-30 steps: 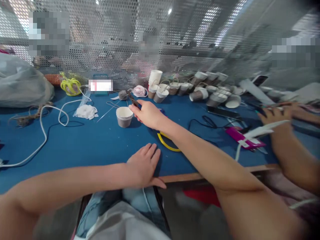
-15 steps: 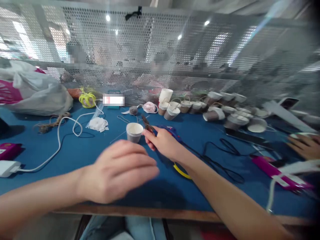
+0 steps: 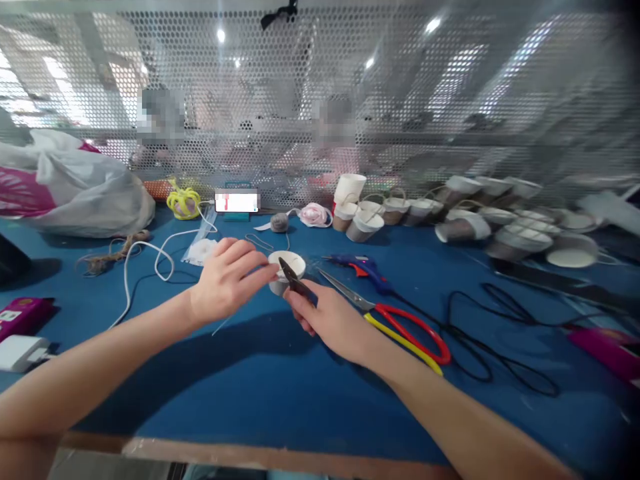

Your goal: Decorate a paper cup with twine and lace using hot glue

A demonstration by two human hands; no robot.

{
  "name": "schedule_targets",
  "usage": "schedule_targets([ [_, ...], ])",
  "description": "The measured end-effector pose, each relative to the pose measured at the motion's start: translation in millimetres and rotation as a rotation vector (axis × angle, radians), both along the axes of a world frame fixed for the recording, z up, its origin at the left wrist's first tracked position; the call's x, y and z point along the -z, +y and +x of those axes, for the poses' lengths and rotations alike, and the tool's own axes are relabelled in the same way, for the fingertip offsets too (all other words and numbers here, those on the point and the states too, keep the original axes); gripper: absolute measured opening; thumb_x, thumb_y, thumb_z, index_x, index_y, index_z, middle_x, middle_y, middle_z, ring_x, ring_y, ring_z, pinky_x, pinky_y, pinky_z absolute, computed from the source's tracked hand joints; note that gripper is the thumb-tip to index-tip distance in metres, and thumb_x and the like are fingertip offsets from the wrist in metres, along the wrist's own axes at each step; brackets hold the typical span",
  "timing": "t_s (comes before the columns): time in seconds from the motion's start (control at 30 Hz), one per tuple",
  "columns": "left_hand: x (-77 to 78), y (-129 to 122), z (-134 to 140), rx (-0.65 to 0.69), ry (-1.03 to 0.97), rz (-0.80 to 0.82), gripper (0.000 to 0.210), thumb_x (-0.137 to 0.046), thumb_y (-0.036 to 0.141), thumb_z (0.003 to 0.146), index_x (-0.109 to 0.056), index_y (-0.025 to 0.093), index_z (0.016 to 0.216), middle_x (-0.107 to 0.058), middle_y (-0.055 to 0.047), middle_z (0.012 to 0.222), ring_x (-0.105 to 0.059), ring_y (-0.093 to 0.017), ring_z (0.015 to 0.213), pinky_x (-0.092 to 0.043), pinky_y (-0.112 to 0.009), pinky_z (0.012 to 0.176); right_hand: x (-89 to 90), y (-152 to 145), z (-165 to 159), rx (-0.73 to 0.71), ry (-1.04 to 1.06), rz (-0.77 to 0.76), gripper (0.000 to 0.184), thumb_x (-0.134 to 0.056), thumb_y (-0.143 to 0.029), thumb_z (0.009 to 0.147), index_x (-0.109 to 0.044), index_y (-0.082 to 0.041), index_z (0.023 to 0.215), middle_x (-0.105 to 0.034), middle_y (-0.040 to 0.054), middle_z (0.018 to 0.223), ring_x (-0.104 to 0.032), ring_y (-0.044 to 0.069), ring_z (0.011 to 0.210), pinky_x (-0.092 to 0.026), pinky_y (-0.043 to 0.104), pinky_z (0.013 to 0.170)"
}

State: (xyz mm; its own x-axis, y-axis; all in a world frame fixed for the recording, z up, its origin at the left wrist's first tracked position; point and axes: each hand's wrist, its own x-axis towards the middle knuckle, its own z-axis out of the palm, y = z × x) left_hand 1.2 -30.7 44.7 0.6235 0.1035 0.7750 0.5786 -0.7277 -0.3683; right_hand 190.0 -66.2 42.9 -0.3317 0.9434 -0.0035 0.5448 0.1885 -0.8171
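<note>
A small paper cup (image 3: 279,287) with a grey band and white rim stands on the blue table in front of me. My left hand (image 3: 227,280) reaches in from the left, fingers stretched out, its fingertips at the cup's left rim; the thumb is mostly hidden. Dark metal pliers (image 3: 291,275) are gripped in my right hand (image 3: 330,320), their jaws pointing up and left across the cup's rim. Beside my right hand lie scissors (image 3: 400,323) with red and yellow handles and a blue glue gun (image 3: 363,265).
Several small cups with twine handles (image 3: 367,220) cluster at the back right. A phone (image 3: 237,201), a grey yarn ball (image 3: 279,222), a pink ribbon roll (image 3: 314,215) and yellow cord (image 3: 184,203) line the back. A plastic bag (image 3: 95,193) fills the left; black cable (image 3: 480,347) loops rightward.
My left hand has moved forward from the table's front to the cup's rim. The pliers have come over the rim. The view has shifted, showing the scissors and glue gun more fully.
</note>
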Motion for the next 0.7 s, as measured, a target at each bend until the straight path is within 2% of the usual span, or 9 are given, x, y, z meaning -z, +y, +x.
schedule_targets([
  [0.07, 2.1, -0.7, 8.2, 0.038, -0.127, -0.184, 0.006, -0.061, 0.02, 0.079, -0.066, 0.018, 0.078, -0.068, -0.002, 0.066, -0.056, -0.015, 0.064, -0.037, -0.029, 0.061, 2.4, 0.4, 1.5, 0.037, -0.046, 0.058, 0.023, -0.04, -0.036, 0.087, -0.053, -0.018, 0.079, -0.051, -0.0022, 0.055, -0.047, 0.012, 0.046, -0.039, 0.024, 0.047],
  [0.1, 3.3, -1.8, 12.2, 0.053, -0.235, -0.335, 0.007, -0.062, 0.022, 0.078, -0.067, 0.018, 0.075, -0.068, -0.002, 0.064, -0.056, -0.014, 0.062, -0.037, -0.029, 0.061, 3.7, 0.7, 2.2, 0.057, -0.073, 0.097, 0.024, -0.04, -0.036, 0.087, -0.054, -0.018, 0.081, -0.054, -0.0012, 0.056, -0.049, 0.013, 0.047, -0.039, 0.025, 0.048],
  [0.2, 6.5, -6.7, 24.0, 0.152, -0.688, -1.001, 0.013, -0.065, 0.026, 0.074, -0.066, 0.016, 0.067, -0.066, -0.002, 0.061, -0.055, -0.012, 0.057, -0.039, -0.026, 0.058, 7.9, 2.8, 3.4, 0.124, -0.125, 0.256, 0.02, -0.043, -0.034, 0.086, -0.057, -0.019, 0.089, -0.065, 0.0046, 0.072, -0.06, 0.018, 0.063, -0.043, 0.028, 0.058],
  [0.27, 7.4, -9.9, 30.2, 0.282, -0.983, -1.449, 0.016, -0.067, 0.028, 0.071, -0.064, 0.014, 0.063, -0.064, -0.001, 0.057, -0.054, -0.01, 0.054, -0.04, -0.024, 0.056, 10.1, 4.3, 3.9, 0.149, -0.136, 0.341, 0.018, -0.046, -0.031, 0.085, -0.057, -0.02, 0.094, -0.068, 0.008, 0.085, -0.063, 0.022, 0.078, -0.045, 0.03, 0.068],
  [0.33, 7.6, -11.4, 34.0, 0.405, -1.172, -1.703, 0.019, -0.072, 0.028, 0.065, -0.063, 0.012, 0.06, -0.062, 0.0, 0.053, -0.053, -0.008, 0.051, -0.04, -0.022, 0.055, 11.4, 5.2, 4.4, 0.132, -0.132, 0.355, 0.019, -0.047, -0.03, 0.085, -0.057, -0.019, 0.098, -0.068, 0.009, 0.09, -0.063, 0.023, 0.084, -0.045, 0.032, 0.073],
  [0.4, 8.1, -11.6, 35.5, 0.455, -1.258, -1.756, 0.02, -0.075, 0.027, 0.061, -0.063, 0.011, 0.06, -0.062, 0.0, 0.052, -0.052, -0.006, 0.05, -0.04, -0.02, 0.055, 11.7, 5.0, 4.5, 0.095, -0.113, 0.314, 0.021, -0.046, -0.033, 0.086, -0.056, -0.02, 0.1, -0.069, 0.0085, 0.092, -0.064, 0.022, 0.084, -0.046, 0.032, 0.073],
  [0.53, 10.7, -11.9, 35.3, 0.472, -1.308, -1.757, 0.017, -0.074, 0.023, 0.064, -0.063, 0.01, 0.062, -0.062, 0.001, 0.052, -0.052, -0.005, 0.05, -0.039, -0.017, 0.054, 10.9, 2.8, 2.3, 0.068, -0.109, 0.274, 0.024, -0.049, -0.033, 0.085, -0.055, -0.018, 0.102, -0.068, 0.0104, 0.097, -0.063, 0.023, 0.088, -0.046, 0.033, 0.074],
  [0.7, 12.3, -15.7, 34.7, 0.528, -1.39, -1.969, 0.016, -0.073, 0.022, 0.066, -0.061, 0.012, 0.066, -0.061, 0.002, 0.053, -0.054, -0.004, 0.051, -0.043, -0.017, 0.058, 11.1, 2.7, 2.0, 0.062, -0.104, 0.303, 0.024, -0.048, -0.033, 0.085, -0.054, -0.018, 0.102, -0.067, 0.011, 0.098, -0.063, 0.023, 0.089, -0.046, 0.033, 0.076],
])
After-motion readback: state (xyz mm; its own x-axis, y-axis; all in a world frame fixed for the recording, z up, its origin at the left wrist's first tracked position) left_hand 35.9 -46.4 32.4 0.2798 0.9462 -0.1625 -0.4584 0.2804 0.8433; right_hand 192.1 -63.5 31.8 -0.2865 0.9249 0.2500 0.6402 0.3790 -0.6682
